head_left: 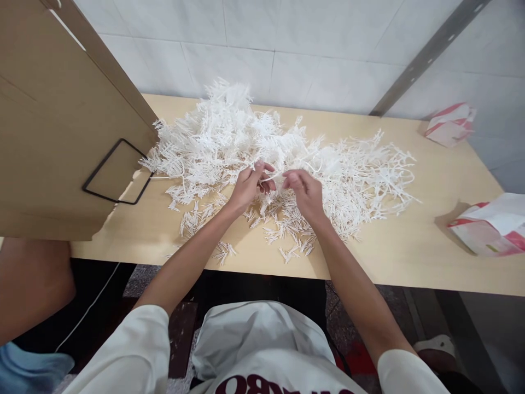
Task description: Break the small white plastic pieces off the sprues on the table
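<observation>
A large heap of thin white branched plastic pieces [229,126] spreads over the table in front of me, with small clusters scattered at its near edge. My left hand [249,186] is closed at the front of the heap, pinching a thin curved white plastic strip [275,176]. That strip reaches toward my right hand [305,192], whose thumb and fingers are pressed together at its other end. Whatever lies between the right fingertips is too small to make out. Both hands hover low over the pieces, a short gap apart.
A cardboard sheet [61,120] stands at the left, with a black rectangular frame [118,172] against it. Two red-and-white paper packets [451,125] sit on the right of the wooden table [394,251]. A tiled wall [320,49] rises behind. Another person's limb [35,284] shows at lower left.
</observation>
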Demonstrator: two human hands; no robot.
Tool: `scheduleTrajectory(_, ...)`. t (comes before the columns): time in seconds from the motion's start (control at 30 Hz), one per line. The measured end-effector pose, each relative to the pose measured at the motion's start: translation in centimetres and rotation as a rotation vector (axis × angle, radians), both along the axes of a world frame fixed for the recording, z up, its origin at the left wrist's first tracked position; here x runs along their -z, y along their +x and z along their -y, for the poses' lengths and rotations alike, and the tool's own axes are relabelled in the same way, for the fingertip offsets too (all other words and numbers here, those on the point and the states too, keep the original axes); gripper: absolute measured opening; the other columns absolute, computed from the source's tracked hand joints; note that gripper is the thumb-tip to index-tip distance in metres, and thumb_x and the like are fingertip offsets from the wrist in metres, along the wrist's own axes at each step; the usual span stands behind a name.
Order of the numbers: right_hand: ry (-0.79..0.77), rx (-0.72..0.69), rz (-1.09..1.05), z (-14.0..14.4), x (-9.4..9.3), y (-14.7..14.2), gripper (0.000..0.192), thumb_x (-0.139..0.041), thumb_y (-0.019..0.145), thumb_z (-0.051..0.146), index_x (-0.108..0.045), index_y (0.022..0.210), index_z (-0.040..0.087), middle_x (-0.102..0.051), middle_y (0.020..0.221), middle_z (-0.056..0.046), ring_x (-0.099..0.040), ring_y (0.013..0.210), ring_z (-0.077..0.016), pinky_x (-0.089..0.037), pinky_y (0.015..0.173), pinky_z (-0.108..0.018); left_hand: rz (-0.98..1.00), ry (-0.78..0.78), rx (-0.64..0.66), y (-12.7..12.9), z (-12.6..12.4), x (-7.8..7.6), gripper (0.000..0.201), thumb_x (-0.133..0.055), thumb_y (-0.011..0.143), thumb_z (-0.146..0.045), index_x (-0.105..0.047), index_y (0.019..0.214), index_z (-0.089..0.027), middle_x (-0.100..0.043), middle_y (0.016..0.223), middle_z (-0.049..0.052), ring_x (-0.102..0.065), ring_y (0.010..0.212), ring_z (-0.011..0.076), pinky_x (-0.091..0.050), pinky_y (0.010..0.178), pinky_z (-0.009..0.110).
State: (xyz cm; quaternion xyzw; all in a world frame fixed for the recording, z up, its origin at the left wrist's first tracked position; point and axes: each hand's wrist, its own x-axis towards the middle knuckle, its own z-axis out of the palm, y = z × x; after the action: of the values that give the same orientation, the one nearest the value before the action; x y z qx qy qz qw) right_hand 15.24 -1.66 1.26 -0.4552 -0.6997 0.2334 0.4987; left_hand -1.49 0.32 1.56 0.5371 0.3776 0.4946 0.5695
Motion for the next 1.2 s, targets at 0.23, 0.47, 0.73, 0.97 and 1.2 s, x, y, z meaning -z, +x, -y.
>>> scheduleTrajectory(0.23,0.015,-0.097,0.319,-0.1,0.7,-0.8,0.044,-0.063,0.084,0.042,-0.055,0.125,0.029,-0.063,0.108,-0.005,-0.060,0.078,-0.0149,-0.052,0.072,-0.032,0.153,-0.005,-0.069,-0.1,-0.3,-0.8,0.057,-0.036,0.087,-0.069,-0.063,0.085,-0.019,-0.061,0.069,0.001,-0.057,0.051,0.0073,-0.047,0.053,0.023)
scheduleTrajectory(0.47,0.045,-0.172,0.370,-0.4,0.7,0.0,0.015,-0.053,0.091,0.032,-0.062,0.086,0.021,-0.063,0.083,-0.002,-0.055,0.071,-0.0128,-0.044,0.067,-0.028,0.283,-0.098,-0.214,-1.3,-1.2,-1.0,0.063,-0.030,0.084,-0.075,-0.060,0.080,-0.020,-0.055,0.058,-0.001,-0.055,0.048,0.0080,-0.047,0.050,0.023)
scheduleTrajectory(0.73,-0.046,-0.102,0.406,-0.9,0.7,0.9,0.015,-0.056,0.074,0.014,-0.046,0.067,0.022,-0.053,0.075,0.001,-0.047,0.064,-0.0112,-0.038,0.061,-0.028,0.109,0.096,-0.355,-3.2,-2.2,-0.9,0.066,-0.023,0.084,-0.076,-0.059,0.094,-0.023,-0.064,0.072,0.003,-0.064,0.070,0.0123,-0.050,0.061,0.025)
scheduleTrajectory(0.97,0.243,0.090,0.122,0.0,-0.2,0.6,0.012,-0.056,0.079,0.022,-0.056,0.090,0.026,-0.058,0.096,-0.004,-0.055,0.095,-0.0201,-0.047,0.073,-0.036,0.086,0.087,-0.204,-1.4,-0.6,-1.3,0.058,-0.024,0.091,-0.068,-0.059,0.099,-0.022,-0.071,0.093,0.005,-0.067,0.075,0.0119,-0.053,0.072,0.029)
scheduleTrajectory(1.2,0.341,-0.058,0.341,0.2,0.7,-0.3,0.024,-0.064,0.082,0.039,-0.063,0.102,0.027,-0.065,0.090,-0.004,-0.059,0.084,-0.0204,-0.050,0.079,-0.039,0.072,0.140,-0.015,-0.1,0.4,-0.9,0.053,-0.030,0.091,-0.066,-0.057,0.101,-0.021,-0.073,0.098,0.007,-0.069,0.085,0.0154,-0.054,0.075,0.033)
